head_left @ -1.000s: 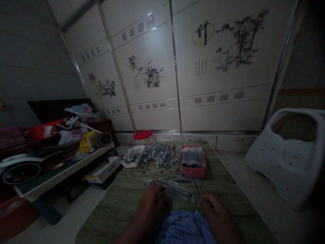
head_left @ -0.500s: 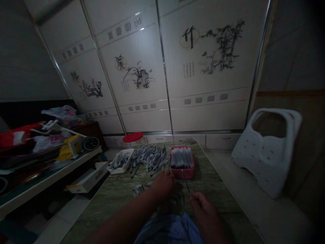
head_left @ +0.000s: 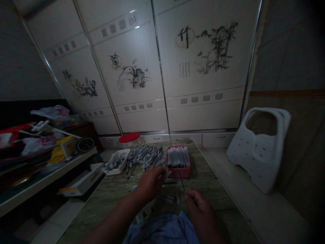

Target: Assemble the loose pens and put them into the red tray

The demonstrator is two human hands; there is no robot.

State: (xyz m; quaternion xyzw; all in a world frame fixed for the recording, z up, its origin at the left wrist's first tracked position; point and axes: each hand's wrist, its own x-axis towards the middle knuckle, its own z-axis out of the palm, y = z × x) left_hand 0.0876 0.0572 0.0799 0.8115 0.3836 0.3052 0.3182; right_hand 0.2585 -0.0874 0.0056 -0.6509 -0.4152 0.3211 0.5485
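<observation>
My left hand [head_left: 150, 181] reaches forward over the table [head_left: 210, 189], its fingers curled at the near edge of a heap of grey pen barrels [head_left: 145, 156]; what they hold is hidden. My right hand [head_left: 196, 202] is closer to me, pinched on a thin dark pen refill [head_left: 181, 179] that points up toward the red tray [head_left: 178, 171]. That tray is packed with more refills. A few loose pen parts [head_left: 166, 198] lie between my hands. Blue cloth [head_left: 165, 232] covers my lap.
A white tray [head_left: 116, 162] with pen parts sits left of the heap. A red stool [head_left: 129, 137] stands beyond the table by painted sliding doors [head_left: 162, 67]. A cluttered low shelf [head_left: 45, 159] and a box [head_left: 81, 181] are left; a white cushion [head_left: 259, 149] lies on the bench right.
My left hand has stretched forward from the loose parts near me to the edge of the pen heap. My right hand keeps its pinch on the refill. The view has swung right.
</observation>
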